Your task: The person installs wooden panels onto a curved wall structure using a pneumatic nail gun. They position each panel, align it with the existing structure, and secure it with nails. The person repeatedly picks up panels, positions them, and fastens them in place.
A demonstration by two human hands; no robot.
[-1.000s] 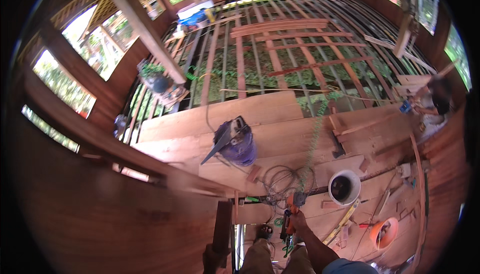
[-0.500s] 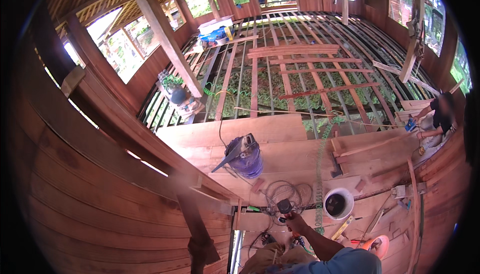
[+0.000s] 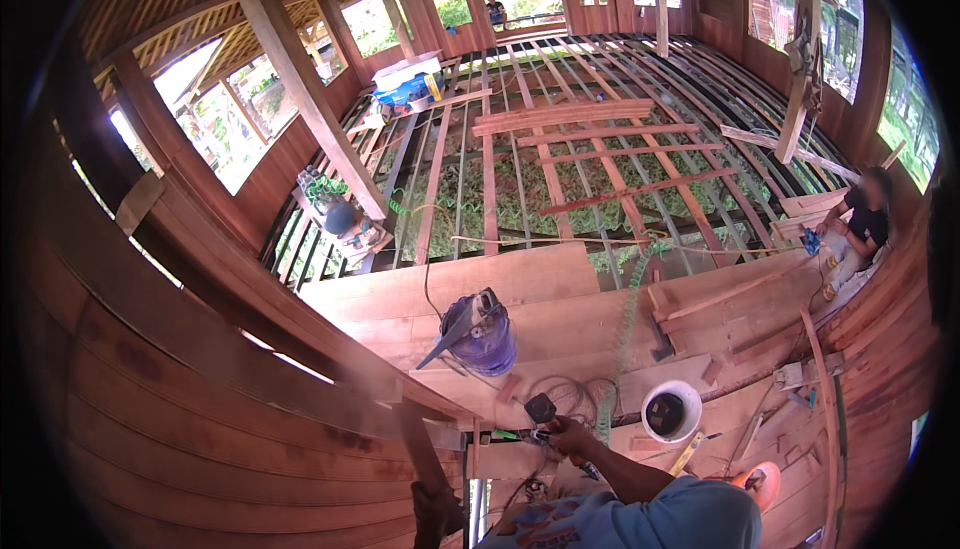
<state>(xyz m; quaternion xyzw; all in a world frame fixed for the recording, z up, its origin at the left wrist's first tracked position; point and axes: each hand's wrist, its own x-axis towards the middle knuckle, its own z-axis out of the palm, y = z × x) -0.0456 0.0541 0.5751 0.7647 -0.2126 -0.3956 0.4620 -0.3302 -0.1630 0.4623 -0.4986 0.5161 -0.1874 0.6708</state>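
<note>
My left hand (image 3: 435, 504) grips an upright dark wooden board (image 3: 420, 444) beside the left plank wall (image 3: 200, 399). My right hand (image 3: 570, 437) holds a black and orange nail gun (image 3: 540, 411) above a loop of cable. A green coiled hose (image 3: 622, 349) runs across the boards near it. To the right of the gun are a white bucket (image 3: 694, 401), a yellow level (image 3: 690, 454) and an orange bucket (image 3: 768, 484). A purple bucket (image 3: 485, 349) with a saw across its top stands farther forward.
Open joists (image 3: 490, 189) over greenery span beyond the laid boards (image 3: 520, 279). A co-worker (image 3: 865, 224) sits at the right with a blue tool. A post (image 3: 300, 89), compressor (image 3: 340, 229) and blue box (image 3: 400, 89) are at left. A distant person (image 3: 496, 11) is by a window.
My right hand has raised the nail gun and turned it. My left hand has shifted the board slightly leftward, then back rightward. The view tilted up, and the co-worker now sits more upright.
</note>
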